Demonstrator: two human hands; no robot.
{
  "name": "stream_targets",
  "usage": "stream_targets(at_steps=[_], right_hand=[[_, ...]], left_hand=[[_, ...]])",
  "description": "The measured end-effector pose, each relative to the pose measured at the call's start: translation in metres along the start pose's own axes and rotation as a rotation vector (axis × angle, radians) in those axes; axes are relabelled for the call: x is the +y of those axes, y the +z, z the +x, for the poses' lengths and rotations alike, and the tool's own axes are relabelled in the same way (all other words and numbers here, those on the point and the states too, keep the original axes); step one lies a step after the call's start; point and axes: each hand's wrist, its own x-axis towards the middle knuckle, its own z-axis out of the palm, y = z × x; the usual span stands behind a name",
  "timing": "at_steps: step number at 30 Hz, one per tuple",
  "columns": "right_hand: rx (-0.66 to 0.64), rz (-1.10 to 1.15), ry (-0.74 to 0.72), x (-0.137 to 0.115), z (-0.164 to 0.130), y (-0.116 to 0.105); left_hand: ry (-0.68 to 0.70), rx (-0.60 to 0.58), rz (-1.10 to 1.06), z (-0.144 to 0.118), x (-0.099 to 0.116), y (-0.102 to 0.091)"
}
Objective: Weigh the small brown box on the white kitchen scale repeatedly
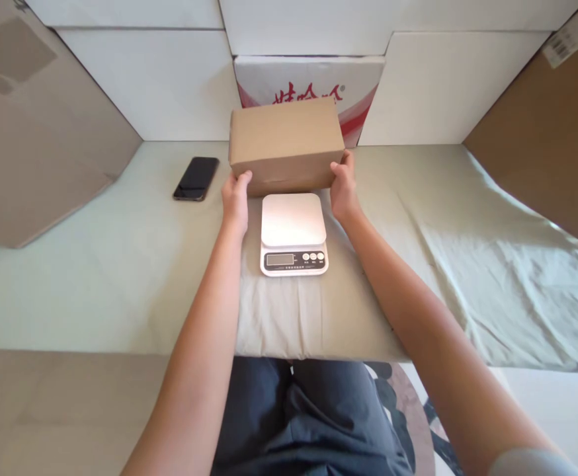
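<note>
Box (286, 142): brown cardboard, closed as far as its top and near side show, between the two hands and just beyond the scale; whether it rests on the cloth (170, 284) or hangs slightly above it, I cannot tell.
Left hand (236, 198): curled on the box's left end at the low near corner, thumb against the near side, other fingers mostly hidden.
Right hand (343, 185): gripping the opposite end, thumb on the near side, fingers bent round the edge.
Scale (293, 231): between the wrists, nearer the body than either hand; neither hand touches it.
Display (280, 260): on the scale's near edge, between the forearms; no figure can be read.
Grip so far: a two-handed hold, one hand at each end, looks complete.
Box and scale: by my judgement the handling is only partway, as the box sits off the scale's plate (293, 218) and neither hand has let go.
Phone (196, 178): left of the left hand, apart from it, dark screen upward.
Lettered carton (309, 76): beyond both hands, partly hidden by the box.
</note>
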Motion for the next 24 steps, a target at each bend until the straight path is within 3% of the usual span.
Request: stream_targets(at_steps=[3,8,14,24], right_hand=[[0.011,0.016,0.059,0.015,-0.009,-0.004],[0.054,0.064,0.101,0.026,-0.010,-0.009],[0.022,-0.041,0.079,0.039,-0.012,-0.012],[0.036,0.005,0.106,0.012,-0.023,-0.015]], left_hand=[[-0.047,0.002,-0.020,-0.004,-0.011,0.002],[-0.040,-0.070,0.003,-0.004,-0.007,0.002],[-0.087,-0.072,-0.038,-0.003,-0.009,0.001],[-0.033,-0.049,-0.072,-0.002,-0.013,0.004]])
